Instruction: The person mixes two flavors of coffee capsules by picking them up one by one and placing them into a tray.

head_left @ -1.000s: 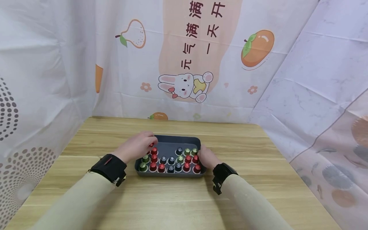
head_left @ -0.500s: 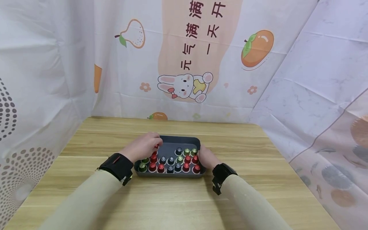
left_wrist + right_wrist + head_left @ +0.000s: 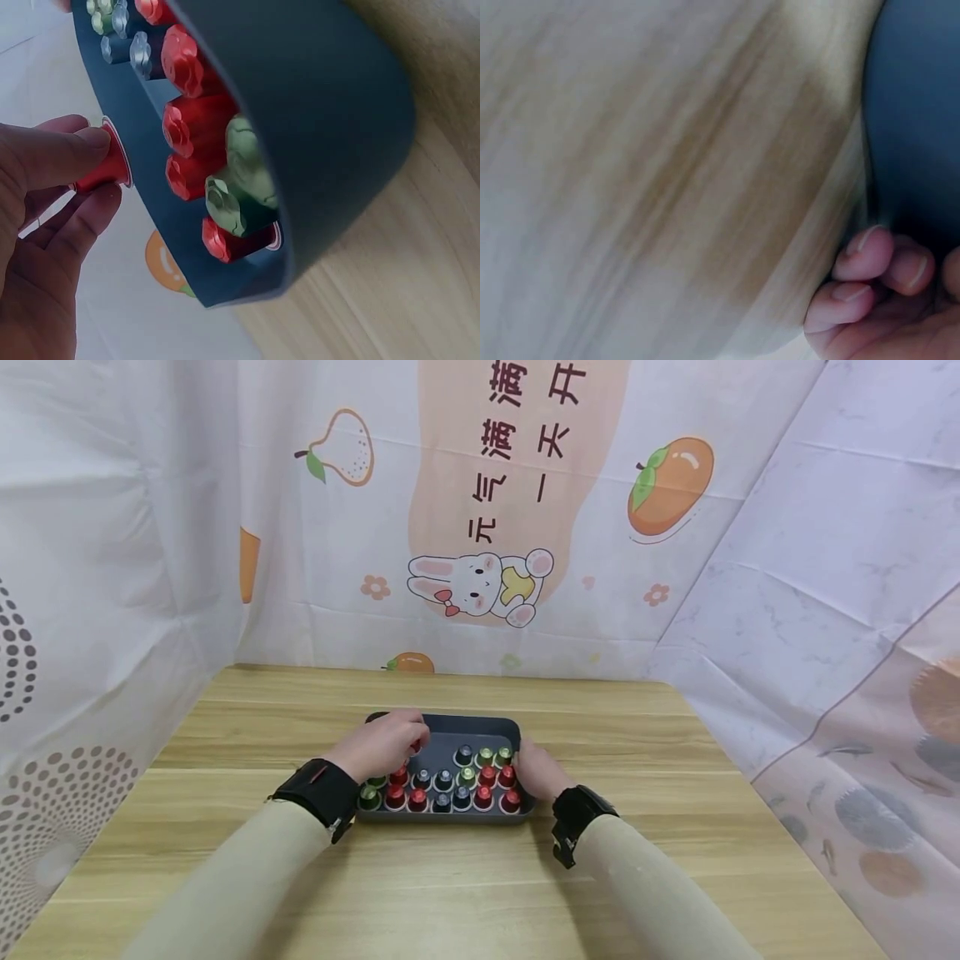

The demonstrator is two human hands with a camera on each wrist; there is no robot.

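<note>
My left hand [image 3: 381,745] pinches a red coffee capsule [image 3: 106,166] between thumb and fingers. In the left wrist view that capsule is tipped sideways, apart from the other capsules in the dark grey tray [image 3: 474,724]. Fingers of my right hand [image 3: 542,770] grip the tray's right end; in the right wrist view they are curled against its wall. Red, green and dark blue capsules stand in the tray, mostly in rows along the near side. A dark capsule [image 3: 465,755] stands in the back row beside light green ones [image 3: 485,757]. My left hand hides the tray's back left part.
The tray lies on a wooden table [image 3: 465,893], toward its far side. A printed cloth curtain [image 3: 337,552] hangs behind the table, with more cloth at both sides. Inside the tray, bare floor shows behind the middle capsules.
My left hand has moved a little to the right over the tray, carrying the red capsule. My right hand stays at the tray's right end, and the tray has hardly shifted.
</note>
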